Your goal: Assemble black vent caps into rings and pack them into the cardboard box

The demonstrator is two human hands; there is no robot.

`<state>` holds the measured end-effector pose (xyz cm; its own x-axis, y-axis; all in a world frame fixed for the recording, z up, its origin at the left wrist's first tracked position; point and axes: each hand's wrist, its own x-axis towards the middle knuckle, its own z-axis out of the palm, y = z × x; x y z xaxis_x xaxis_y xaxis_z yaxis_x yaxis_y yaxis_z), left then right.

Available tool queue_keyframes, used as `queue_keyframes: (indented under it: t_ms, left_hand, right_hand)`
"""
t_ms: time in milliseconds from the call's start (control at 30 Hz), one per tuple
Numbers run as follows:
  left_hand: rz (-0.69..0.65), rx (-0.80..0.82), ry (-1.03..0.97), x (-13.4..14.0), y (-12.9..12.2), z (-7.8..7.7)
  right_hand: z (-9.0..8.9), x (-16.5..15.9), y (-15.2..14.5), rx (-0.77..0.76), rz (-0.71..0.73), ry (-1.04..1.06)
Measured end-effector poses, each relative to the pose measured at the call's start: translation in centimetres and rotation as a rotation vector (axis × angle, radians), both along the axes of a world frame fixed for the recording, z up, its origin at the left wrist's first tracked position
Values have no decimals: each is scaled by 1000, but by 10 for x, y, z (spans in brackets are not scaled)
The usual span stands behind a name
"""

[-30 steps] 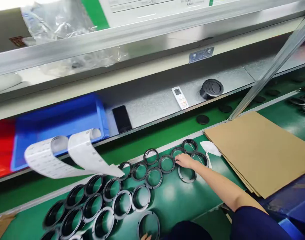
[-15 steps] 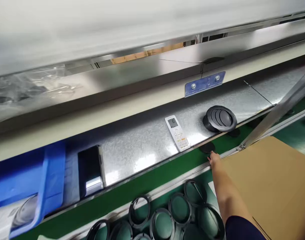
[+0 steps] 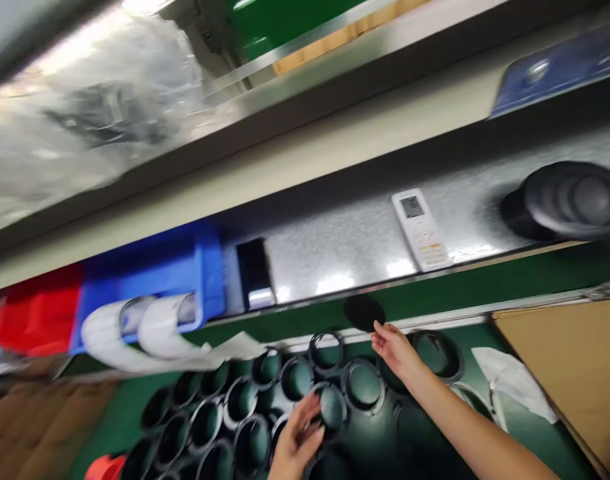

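Observation:
My right hand [image 3: 392, 347] pinches the edge of a thin black disc [image 3: 363, 312] between thumb and fingers, in front of the metal shelf's edge. My left hand [image 3: 301, 437] hovers at the bottom over the black rings, its fingers curved and apart with nothing seen in them. Under and around both hands, several round black rings [image 3: 365, 387] stand on the green work surface. One ring [image 3: 326, 352] lies just left of my right hand.
On the metal shelf [image 3: 329, 250] are a white remote control [image 3: 421, 230], a dark phone [image 3: 255, 275] and a round black vent [image 3: 565, 200]. Blue [image 3: 209, 267] and red [image 3: 39, 310] bins sit at left, with white label rolls [image 3: 159, 327]. Cardboard [image 3: 575, 360] lies at right.
The view has swung left, bringing the red bin and more rings in. My right hand has lifted the black disc and moved left over the rings. My left hand has come into view.

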<state>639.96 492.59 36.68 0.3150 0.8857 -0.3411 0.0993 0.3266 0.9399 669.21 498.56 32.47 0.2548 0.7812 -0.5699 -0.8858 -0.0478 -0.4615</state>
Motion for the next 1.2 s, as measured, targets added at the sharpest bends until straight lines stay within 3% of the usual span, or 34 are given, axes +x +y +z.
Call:
queue_keyframes:
  t_ms: [100,167,267,333,400,500,600,700,800,1000,1200]
  left_hand:
    - [94,-72,-335,-5,-4,14]
    - [126,-169,-524,-14,-4,20]
    - [122,-360,-661,-39,-12,26]
    - [128,-410,-742,-58,-23,30]
    - [119,-442,-805,-73,-37,34]
    - [16,-551,-867,-88,-56,37]
    - [-67,-624,-873,-99,-72,35]
    - [-104,-671,-824,-110,-83,30]
    - [-150,-713,-819,-119,-90,28]
    - [-324,-732,-915,-129,-99,39]
    - [-333,-746,-883,-138,-107,37]
  right_hand:
    - [25,-112,-62,113,334,129]
    - [42,-164,-98,129,481,176]
    - [64,-206,-136,185,823,87]
    - [76,-212,-148,316,1008,-231]
    - [85,-206,-152,494,903,-785]
    - [91,-195,-151,645,507,-1540]
    - [86,-198,-153,684,494,-1816]
    - [81,-208,-161,708,607,-1821]
    - [86,-217,-168,699,684,-1697]
    - [105,-222,-179,503,606,-1294]
    - [99,-226,-199,416,615,-1193]
